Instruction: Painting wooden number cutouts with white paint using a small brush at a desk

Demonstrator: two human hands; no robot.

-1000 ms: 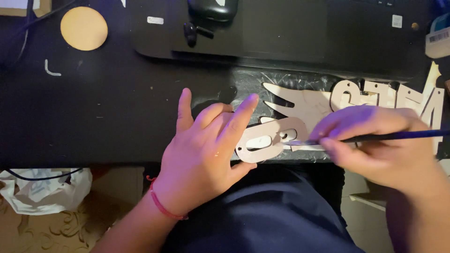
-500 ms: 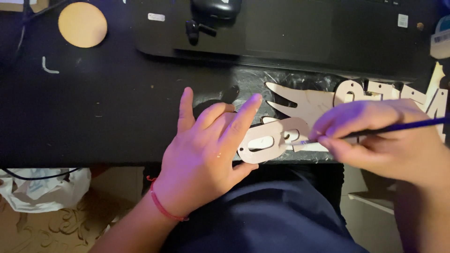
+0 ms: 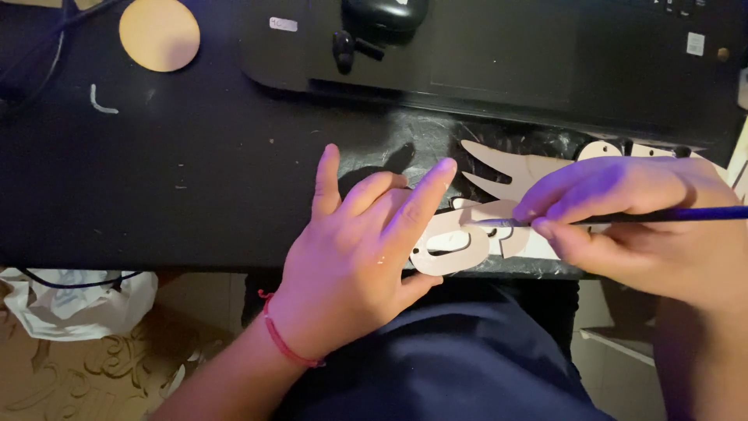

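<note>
My hands work on a pale cutout at the near edge of a black desk.

My left hand (image 3: pixel 354 253) lies flat, fingers spread, pinning the pale cutout (image 3: pixel 460 242) down. My right hand (image 3: pixel 639 222) pinches a thin brush (image 3: pixel 623 218), its tip touching the cutout.

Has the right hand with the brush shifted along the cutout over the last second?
Yes, slightly. The right hand with its brush has slid left along the wooden cutout, toward the left hand; its tip now sits nearer the cutout's oval hole.
</note>
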